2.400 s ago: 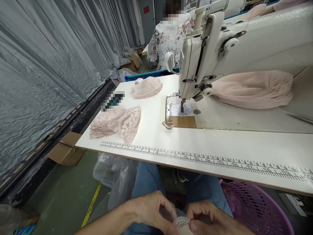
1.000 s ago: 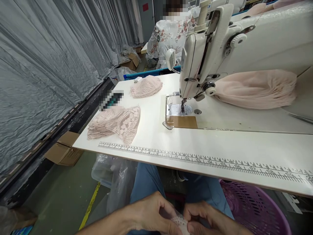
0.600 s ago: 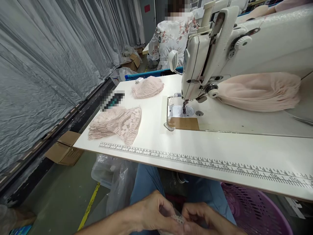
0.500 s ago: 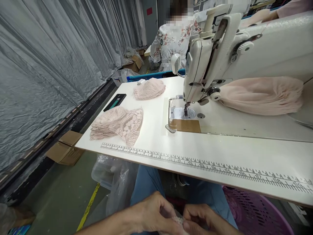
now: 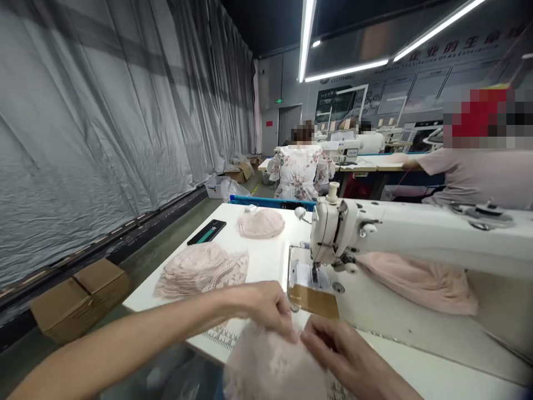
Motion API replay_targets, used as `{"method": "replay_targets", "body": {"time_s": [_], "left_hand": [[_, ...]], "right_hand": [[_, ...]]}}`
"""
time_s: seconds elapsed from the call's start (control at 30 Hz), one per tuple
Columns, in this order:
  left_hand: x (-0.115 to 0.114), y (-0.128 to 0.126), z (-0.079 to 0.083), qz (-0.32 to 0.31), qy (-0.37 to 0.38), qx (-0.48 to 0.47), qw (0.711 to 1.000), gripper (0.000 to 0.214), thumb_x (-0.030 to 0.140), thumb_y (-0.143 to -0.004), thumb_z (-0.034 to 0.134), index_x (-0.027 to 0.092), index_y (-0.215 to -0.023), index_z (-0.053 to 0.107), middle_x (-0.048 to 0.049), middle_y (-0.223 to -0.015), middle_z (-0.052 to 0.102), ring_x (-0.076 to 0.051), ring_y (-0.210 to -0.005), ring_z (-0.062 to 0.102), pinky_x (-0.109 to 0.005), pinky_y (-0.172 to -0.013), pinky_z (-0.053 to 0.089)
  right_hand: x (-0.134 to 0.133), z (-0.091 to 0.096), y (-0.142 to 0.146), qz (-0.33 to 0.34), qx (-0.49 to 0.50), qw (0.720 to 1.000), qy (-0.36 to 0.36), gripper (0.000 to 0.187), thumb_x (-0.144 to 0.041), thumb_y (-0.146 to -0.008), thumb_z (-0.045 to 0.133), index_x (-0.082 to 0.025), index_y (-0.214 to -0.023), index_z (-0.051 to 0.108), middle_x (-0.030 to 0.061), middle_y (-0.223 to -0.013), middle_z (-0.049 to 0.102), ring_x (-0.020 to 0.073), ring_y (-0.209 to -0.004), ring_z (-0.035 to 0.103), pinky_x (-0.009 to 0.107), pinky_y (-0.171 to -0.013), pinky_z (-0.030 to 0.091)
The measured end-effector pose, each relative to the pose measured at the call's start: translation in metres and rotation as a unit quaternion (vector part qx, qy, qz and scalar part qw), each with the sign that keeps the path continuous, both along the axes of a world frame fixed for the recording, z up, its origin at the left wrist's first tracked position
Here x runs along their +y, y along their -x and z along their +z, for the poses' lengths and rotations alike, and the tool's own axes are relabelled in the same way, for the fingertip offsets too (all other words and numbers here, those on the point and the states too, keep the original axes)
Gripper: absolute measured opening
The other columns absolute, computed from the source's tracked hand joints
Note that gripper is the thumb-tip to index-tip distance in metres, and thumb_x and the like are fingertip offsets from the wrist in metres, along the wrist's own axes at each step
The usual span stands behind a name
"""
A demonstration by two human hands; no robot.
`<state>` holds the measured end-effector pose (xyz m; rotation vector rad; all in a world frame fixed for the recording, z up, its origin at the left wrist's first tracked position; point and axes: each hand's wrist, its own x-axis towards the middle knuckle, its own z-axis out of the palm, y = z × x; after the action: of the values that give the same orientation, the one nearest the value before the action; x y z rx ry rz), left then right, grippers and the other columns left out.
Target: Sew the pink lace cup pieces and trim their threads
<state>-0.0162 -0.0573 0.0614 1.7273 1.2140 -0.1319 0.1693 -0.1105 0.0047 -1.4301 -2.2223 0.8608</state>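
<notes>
Left hand [image 5: 270,304] and right hand [image 5: 342,345] are holding up pinched lace fabric [image 5: 270,364] before the sewing machine [image 5: 331,236], next likely needing even tension

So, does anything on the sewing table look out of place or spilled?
Nothing looks spilled or damaged. One thing maybe out of place is the flat black-and-green object: it lies behind the lace pile and does not look like sewing material.
</notes>
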Motion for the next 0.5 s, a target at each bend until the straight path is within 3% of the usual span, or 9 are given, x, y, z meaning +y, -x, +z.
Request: {"method": "replay_targets", "body": {"time_s": [0.13,0.3,0.37,0.43,0.5], "left_hand": [[0.068,-0.039,-0.014,-0.02,-0.034,0.045,0.998,0.043,0.043,-0.044,0.091,0.016,-0.047,0.058,0.0035,-0.046,0.046,-0.012,-0.051,0.041,-0.025,-0.049,0.032],[0.106,-0.07,-0.045,-0.087,-0.033,0.075,0.993,0.045,0.041,-0.037,0.091,0.016,-0.039,0.055,0.0012,-0.044,0.051,-0.014,-0.05,0.049,-0.025,-0.049,0.037],[0.112,-0.074,-0.051,-0.106,-0.028,0.078,0.991,0.044,0.041,-0.038,0.091,0.016,-0.04,0.056,0.0018,-0.045,0.053,-0.013,-0.049,0.049,-0.025,-0.048,0.038],[0.115,-0.076,-0.052,-0.117,-0.025,0.086,0.989,0.041,0.039,-0.04,0.091,0.016,-0.042,0.057,0.0027,-0.045,0.053,-0.013,-0.047,0.049,-0.024,-0.047,0.039],[0.116,-0.078,-0.051,-0.122,-0.027,0.1,0.987,0.036,0.034,-0.042,0.09,0.016,-0.044,0.059,0.0037,-0.045,0.053,-0.013,-0.048,0.049,-0.024,-0.048,0.039]], "right_hand": [[0.054,-0.015,-0.018,-0.053,-0.063,0.995,-0.059,0.033,-0.039,-0.09,0.034,-0.025,-0.06,0.033,0.0013,-0.06,0.056,0.0189,-0.06,0.053,0.028,-0.053,0.033],[0.067,-0.042,-0.056,-0.105,-0.12,0.981,-0.108,0.027,-0.033,-0.093,0.036,-0.025,-0.071,0.049,0.0052,-0.069,0.067,0.0257,-0.064,0.063,0.031,-0.054,0.037],[0.064,-0.045,-0.066,-0.075,-0.107,0.983,-0.132,0.029,-0.032,-0.097,0.032,-0.025,-0.081,0.055,0.0052,-0.079,0.07,0.0242,-0.069,0.067,0.031,-0.058,0.043],[0.062,-0.043,-0.072,-0.003,-0.076,0.978,-0.195,0.03,-0.029,-0.099,0.031,-0.027,-0.093,0.06,0.0047,-0.092,0.072,0.0203,-0.076,0.07,0.028,-0.063,0.05],[0.063,-0.041,-0.073,0.081,-0.054,0.948,-0.303,0.032,-0.029,-0.101,0.032,-0.027,-0.103,0.064,0.0046,-0.1,0.073,0.0179,-0.08,0.071,0.024,-0.064,0.053]]}}
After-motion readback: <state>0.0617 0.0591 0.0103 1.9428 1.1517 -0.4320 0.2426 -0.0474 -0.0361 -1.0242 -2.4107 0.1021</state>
